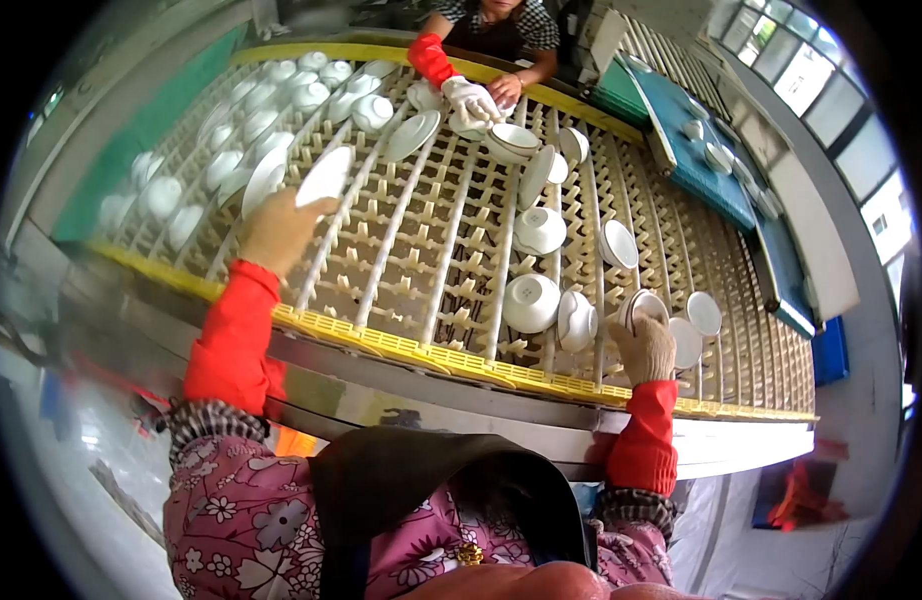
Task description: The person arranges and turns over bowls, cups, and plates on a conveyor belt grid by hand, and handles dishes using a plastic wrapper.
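My left hand (pixel 281 232), in a pale work glove, reaches to the left part of the rack and is closed on the lower edge of a tilted white plate (pixel 327 177). Just left of it another white plate (pixel 266 184) leans on edge. My right hand (pixel 649 352), gloved too, is near the front edge with its fingers around a small white bowl (pixel 646 304). Close by are a white bowl (pixel 578 321) on its side, a small dish (pixel 703 314) and an upturned bowl (pixel 532 303). The glove hides part of the held bowl.
Pegged slats cover the wide conveyor (pixel 401 265), edged by a yellow rail (pixel 421 351). Several upturned bowls (pixel 162 198) fill its left side. Opposite, a co-worker's gloved hand (pixel 471 103) touches stacked bowls (pixel 514 137). A blue belt (pixel 696 165) carries dishes at the right.
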{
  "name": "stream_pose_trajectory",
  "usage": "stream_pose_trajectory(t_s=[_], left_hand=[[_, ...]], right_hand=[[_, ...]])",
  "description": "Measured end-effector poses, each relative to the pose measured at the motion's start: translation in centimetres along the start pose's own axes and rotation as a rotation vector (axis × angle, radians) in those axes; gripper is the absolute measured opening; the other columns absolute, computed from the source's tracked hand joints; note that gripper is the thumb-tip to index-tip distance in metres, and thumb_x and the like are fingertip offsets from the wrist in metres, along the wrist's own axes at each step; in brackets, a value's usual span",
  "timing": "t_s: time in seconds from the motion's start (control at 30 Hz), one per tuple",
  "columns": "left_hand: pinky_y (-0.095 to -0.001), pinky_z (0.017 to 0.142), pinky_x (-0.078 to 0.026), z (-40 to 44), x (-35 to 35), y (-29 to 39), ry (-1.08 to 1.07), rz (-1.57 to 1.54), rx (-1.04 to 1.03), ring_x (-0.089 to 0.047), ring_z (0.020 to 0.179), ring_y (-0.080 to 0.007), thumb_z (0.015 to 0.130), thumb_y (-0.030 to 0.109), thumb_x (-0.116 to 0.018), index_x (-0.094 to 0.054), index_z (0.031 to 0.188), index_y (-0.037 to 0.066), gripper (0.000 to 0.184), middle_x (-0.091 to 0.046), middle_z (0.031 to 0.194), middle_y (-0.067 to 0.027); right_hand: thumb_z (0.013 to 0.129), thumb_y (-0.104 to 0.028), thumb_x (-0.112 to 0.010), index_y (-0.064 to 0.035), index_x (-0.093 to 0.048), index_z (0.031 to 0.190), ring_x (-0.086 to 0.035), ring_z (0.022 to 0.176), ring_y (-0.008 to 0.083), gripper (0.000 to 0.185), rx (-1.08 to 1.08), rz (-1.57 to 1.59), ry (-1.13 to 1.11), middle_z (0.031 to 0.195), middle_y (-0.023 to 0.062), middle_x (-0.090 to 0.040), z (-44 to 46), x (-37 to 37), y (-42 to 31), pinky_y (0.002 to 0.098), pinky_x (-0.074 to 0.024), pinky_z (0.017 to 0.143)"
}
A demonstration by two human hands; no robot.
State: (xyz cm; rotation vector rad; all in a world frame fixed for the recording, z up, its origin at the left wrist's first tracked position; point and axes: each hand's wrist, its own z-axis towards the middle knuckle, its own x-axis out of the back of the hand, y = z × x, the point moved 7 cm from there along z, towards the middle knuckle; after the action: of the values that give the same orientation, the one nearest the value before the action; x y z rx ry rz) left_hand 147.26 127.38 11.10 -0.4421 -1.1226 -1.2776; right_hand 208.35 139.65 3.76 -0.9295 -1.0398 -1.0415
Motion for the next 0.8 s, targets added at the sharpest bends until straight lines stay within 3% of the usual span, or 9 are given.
stream_pose_trajectory(t_s=[0.1, 0.2, 0.37, 0.4, 0.47, 0.5, 0.63, 0.73, 0.8], left_hand=[[-0.0528, 0.087, -0.059, -0.7, -0.3, -2.4, -0.38, -0.04, 0.313, -0.079, 0.096, -0.045, 0.098, 0.05, -0.078, -0.084, 0.111, 0.001, 0.051, -0.081, 0.099, -0.0275], [-0.0536, 0.089, -0.059, -1.1, -3.7, -4.7, -0.387, 0.04, 0.211, -0.079, 0.096, -0.0448, 0.097, 0.049, -0.078, -0.085, 0.109, 0.001, 0.05, -0.082, 0.102, -0.026], [-0.0532, 0.092, -0.061, -0.6, -0.8, 0.0, -0.112, 0.154, 0.148, -0.077, 0.101, -0.0411, 0.094, 0.044, -0.079, -0.08, 0.125, 0.007, 0.048, -0.082, 0.107, -0.018], [-0.0533, 0.092, -0.061, -0.6, -0.4, 1.1, -0.056, 0.144, 0.101, -0.077, 0.102, -0.0408, 0.094, 0.043, -0.078, -0.08, 0.126, 0.007, 0.047, -0.082, 0.107, -0.0176], [-0.0534, 0.093, -0.06, -0.6, 0.7, 3.8, 0.048, 0.132, -0.004, -0.075, 0.104, -0.0402, 0.095, 0.041, -0.078, -0.08, 0.126, 0.006, 0.047, -0.083, 0.107, -0.0166], [-0.0534, 0.093, -0.059, -0.8, 0.7, 4.1, 0.077, 0.114, -0.034, -0.074, 0.104, -0.0404, 0.095, 0.04, -0.078, -0.079, 0.126, 0.005, 0.046, -0.082, 0.107, -0.0165], [-0.0535, 0.096, -0.057, -1.1, 0.3, 3.6, 0.15, 0.086, -0.118, -0.071, 0.106, -0.0415, 0.097, 0.031, -0.079, -0.077, 0.131, 0.004, 0.044, -0.082, 0.111, -0.0158], [-0.0538, 0.095, -0.057, -1.3, -0.2, 2.5, 0.185, 0.021, -0.116, -0.071, 0.107, -0.0425, 0.095, 0.028, -0.08, -0.075, 0.134, 0.004, 0.046, -0.081, 0.115, -0.0173], [-0.0526, 0.098, -0.056, -1.3, 0.1, 2.6, 0.161, 0.05, -0.078, -0.071, 0.11, -0.0425, 0.093, 0.029, -0.084, -0.075, 0.137, 0.005, 0.052, -0.08, 0.119, -0.0192]], right_hand=[[0.096, -0.054, -0.077, -0.003, -0.076, 0.087, -0.073, 0.087, 0.0487, 0.052, 0.029, 0.016, -0.017, 0.088, 0.0267, -0.074, 0.2, -0.4, 0.7, 0.0584, -0.0558, 0.079], [0.095, -0.05, -0.078, -0.0046, -0.083, 0.089, -0.074, 0.084, 0.0477, 0.046, 0.007, 0.136, 0.106, 0.083, 0.0276, -0.074, 0.8, 0.1, 0.3, 0.0569, -0.058, 0.08], [0.098, -0.038, -0.082, -0.0004, -0.085, 0.11, -0.073, 0.085, 0.0122, 0.04, -0.251, 0.921, -0.157, 0.092, 0.0034, -0.079, 0.7, 2.0, -4.9, 0.0322, -0.0576, 0.074], [0.096, -0.024, -0.084, -0.0044, -0.082, 0.123, -0.075, 0.085, 0.0177, 0.033, -0.287, 0.931, -0.273, 0.098, 0.0077, -0.082, 1.3, 1.7, -6.3, 0.0331, -0.059, 0.074], [0.088, 0.005, -0.074, -0.0137, -0.073, 0.146, -0.076, 0.099, 0.0422, 0.06, 0.71, 0.38, 0.064, 0.106, 0.0191, -0.08, 0.9, 8.2, -15.7, 0.0469, -0.0627, 0.085], [0.085, 0.004, -0.08, -0.0116, -0.07, 0.149, -0.078, 0.102, 0.0411, 0.067, 0.803, 0.454, 0.122, 0.112, 0.0187, -0.08, 2.1, 7.3, -17.6, 0.0483, -0.0626, 0.087], [0.081, -0.006, -0.097, -0.004, -0.069, 0.138, -0.08, 0.107, 0.0442, 0.064, 0.709, 0.704, 0.156, 0.12, 0.0232, -0.079, 4.8, 8.5, -26.8, 0.0468, -0.0664, 0.089], [0.102, -0.011, -0.079, -0.001, -0.07, 0.136, -0.079, 0.117, 0.0337, 0.036, 0.43, 1.555, -0.434, 0.126, 0.0171, -0.078, 7.5, 3.0, -30.5, 0.0442, -0.0659, 0.097], [0.109, -0.016, -0.072, 0.0003, -0.072, 0.136, -0.076, 0.125, 0.029, 0.032, 0.443, 1.575, -0.542, 0.129, 0.0149, -0.077, 8.5, -1.0, -29.8, 0.0421, -0.0645, 0.103]])
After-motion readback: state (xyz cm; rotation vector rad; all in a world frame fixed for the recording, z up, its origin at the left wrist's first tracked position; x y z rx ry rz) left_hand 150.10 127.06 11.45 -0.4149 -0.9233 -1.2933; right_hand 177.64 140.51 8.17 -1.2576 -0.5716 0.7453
